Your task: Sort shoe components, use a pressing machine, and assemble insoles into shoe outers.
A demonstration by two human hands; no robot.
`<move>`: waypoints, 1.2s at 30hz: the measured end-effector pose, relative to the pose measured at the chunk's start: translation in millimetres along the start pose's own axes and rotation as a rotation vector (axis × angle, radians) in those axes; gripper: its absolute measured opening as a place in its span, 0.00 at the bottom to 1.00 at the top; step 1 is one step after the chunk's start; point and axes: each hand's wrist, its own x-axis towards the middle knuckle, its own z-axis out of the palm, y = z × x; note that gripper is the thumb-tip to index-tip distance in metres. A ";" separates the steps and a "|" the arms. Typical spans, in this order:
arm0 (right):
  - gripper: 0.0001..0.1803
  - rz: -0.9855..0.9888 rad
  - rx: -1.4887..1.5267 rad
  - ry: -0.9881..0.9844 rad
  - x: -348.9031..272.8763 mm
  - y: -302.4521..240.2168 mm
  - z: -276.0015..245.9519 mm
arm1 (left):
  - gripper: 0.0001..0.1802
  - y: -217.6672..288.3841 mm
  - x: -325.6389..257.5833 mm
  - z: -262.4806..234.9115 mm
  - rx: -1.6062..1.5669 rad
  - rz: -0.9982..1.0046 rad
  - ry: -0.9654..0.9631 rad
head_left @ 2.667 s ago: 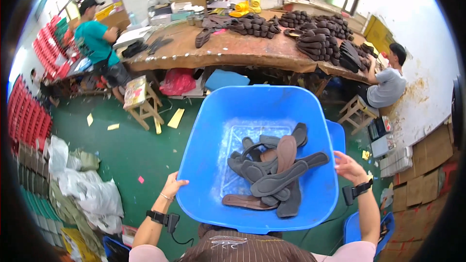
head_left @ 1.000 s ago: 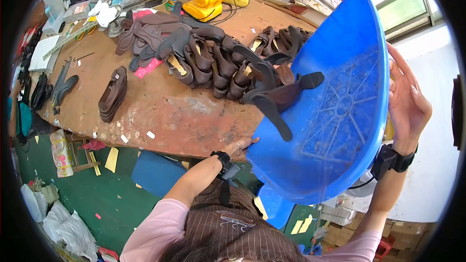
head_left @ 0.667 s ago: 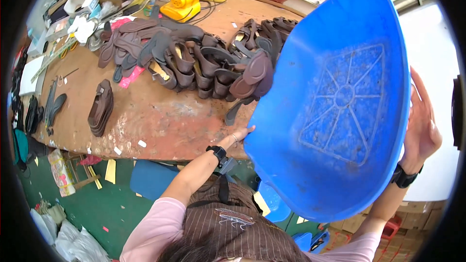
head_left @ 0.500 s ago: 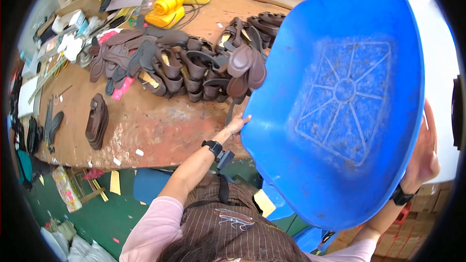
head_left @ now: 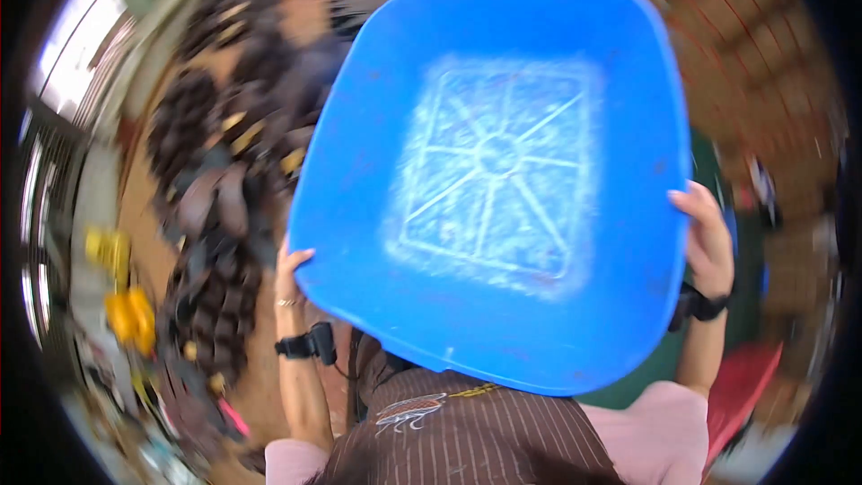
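Observation:
A large blue plastic tub (head_left: pixel 494 323) fills the middle of the view in front of my body. Its inside faces me, with scuffed whitish raised ribs on the bottom and nothing in it. My left hand (head_left: pixel 289 274) is closed on the rim at the lower left, thumb over the edge. On the opposite side my right hand (head_left: pixel 708 238) grips the right rim, with its other fingers partly hidden behind the wall.
Piles of dark brown sandals (head_left: pixel 215 305) cover the work table (head_left: pixel 144 184) to my left. Yellow blowers (head_left: pixel 130 314) stand beyond them. Stacked cardboard boxes (head_left: pixel 718 45) are at the far right, near green floor (head_left: pixel 750 305). A red object (head_left: pixel 743 386) lies behind my right elbow.
My body and view have swung right, so the table now lies to my left. The tub, still in both hands, has moved from the right side to in front of me.

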 end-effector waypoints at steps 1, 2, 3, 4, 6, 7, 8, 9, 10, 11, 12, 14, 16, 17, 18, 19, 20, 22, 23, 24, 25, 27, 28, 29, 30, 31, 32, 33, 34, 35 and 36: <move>0.19 -0.031 -0.152 0.086 -7.4 24.9 -18.0 | 0.36 0.0 15.4 -2.1 0.026 -0.036 -0.084; 0.17 0.192 0.071 0.125 5.7 49.7 -71.4 | 0.35 1.4 40.1 18.1 0.035 -0.055 -0.170; 0.13 0.295 0.153 0.134 -3.4 71.9 -90.7 | 0.34 -1.4 58.0 33.4 0.023 -0.135 -0.188; 0.10 0.378 0.223 0.156 -13.5 93.3 -109.0 | 0.33 -7.6 78.8 47.3 0.006 -0.203 -0.196; 0.08 0.491 0.407 0.407 -38.7 159.3 -127.4 | 0.34 -44.6 122.1 45.8 -0.082 -0.357 -0.217; 0.08 0.515 0.491 0.514 -51.2 194.8 -138.8 | 0.35 -53.2 134.3 62.9 -0.021 -0.393 -0.419; 0.08 0.543 0.550 0.604 -60.0 204.5 -156.8 | 0.36 -61.4 132.2 92.1 0.014 -0.422 -0.602; 0.07 0.532 0.591 0.681 -65.8 211.1 -173.2 | 0.36 -69.0 128.7 121.2 0.097 -0.438 -0.588; 0.07 0.560 0.599 0.681 -76.2 227.4 -185.0 | 0.36 -71.7 123.4 139.5 0.195 -0.451 -0.567; 0.08 0.546 0.699 0.805 -89.1 254.5 -197.8 | 0.35 -74.5 121.0 141.8 0.361 -0.453 -0.561; 0.09 0.535 0.791 0.913 -98.1 283.5 -210.2 | 0.35 -82.0 118.7 131.2 0.437 -0.453 -0.526; 0.10 0.527 0.777 0.983 -128.7 365.9 -236.5 | 0.36 -103.0 102.5 77.5 0.571 -0.454 -0.414; 0.07 0.361 0.353 0.962 -134.6 423.3 -203.5 | 0.35 -103.3 87.0 36.4 0.658 -0.566 -0.196; 0.12 0.554 -0.447 0.585 -159.7 452.0 -221.8 | 0.34 -102.4 82.6 17.0 0.733 -0.640 -0.107; 0.12 0.530 -0.433 0.459 -105.2 475.9 -211.2 | 0.32 -102.5 78.5 2.4 0.835 -0.665 -0.098; 0.12 0.487 -0.423 0.331 -104.7 511.5 -206.9 | 0.29 -108.7 64.0 -34.0 1.125 -0.351 -0.208; 0.12 0.446 -0.405 0.213 -110.8 554.0 -213.5 | 0.29 -100.9 53.5 -55.5 1.305 -0.460 -0.142; 0.12 0.374 -0.366 0.067 -50.9 621.8 -177.5 | 0.30 -102.5 29.0 -103.5 1.558 -0.506 -0.040; 0.12 0.337 -0.354 0.012 -21.9 650.6 -165.9 | 0.30 -100.4 9.5 -120.2 1.649 -0.588 0.036; 0.12 0.299 -0.337 -0.028 3.6 682.9 -147.5 | 0.30 -98.0 -7.2 -142.0 1.738 -0.670 0.102; 0.12 0.265 -0.321 -0.056 22.8 707.9 -128.6 | 0.30 -96.5 -28.5 -173.6 1.769 -0.683 0.156; 0.13 0.217 -0.303 -0.087 39.9 750.4 -96.1 | 0.30 -88.5 -63.5 -218.3 1.798 -0.679 0.280; 0.13 0.209 -0.310 -0.063 29.2 760.8 -92.4 | 0.29 -81.1 -60.8 -214.5 1.822 -0.711 0.376; 0.13 0.201 -0.321 -0.033 15.2 771.3 -91.3 | 0.28 -86.4 -65.8 -239.3 1.826 -0.649 0.436; 0.13 0.190 -0.331 -0.014 7.8 777.4 -83.0 | 0.29 -85.6 -71.3 -248.6 1.802 -0.674 0.521; 0.13 0.169 -0.330 -0.017 14.4 784.8 -70.4 | 0.29 -83.9 -96.3 -262.3 1.790 -0.629 0.571; 0.13 0.147 -0.331 -0.015 20.3 791.4 -58.7 | 0.30 -86.7 -120.2 -276.5 1.778 -0.581 0.615; 0.13 0.130 -0.336 0.011 17.9 793.6 -48.4 | 0.30 -93.9 -132.8 -290.6 1.773 -0.573 0.615; 0.13 0.109 -0.341 0.038 15.3 794.5 -38.9 | 0.32 -104.6 -146.3 -304.0 1.747 -0.615 0.606; 0.13 0.087 -0.344 0.053 11.6 793.5 -29.4 | 0.34 -113.5 -165.9 -313.1 1.717 -0.661 0.609; 0.13 0.061 -0.348 0.066 7.6 792.0 -21.1 | 0.34 -122.6 -185.2 -322.9 1.703 -0.654 0.624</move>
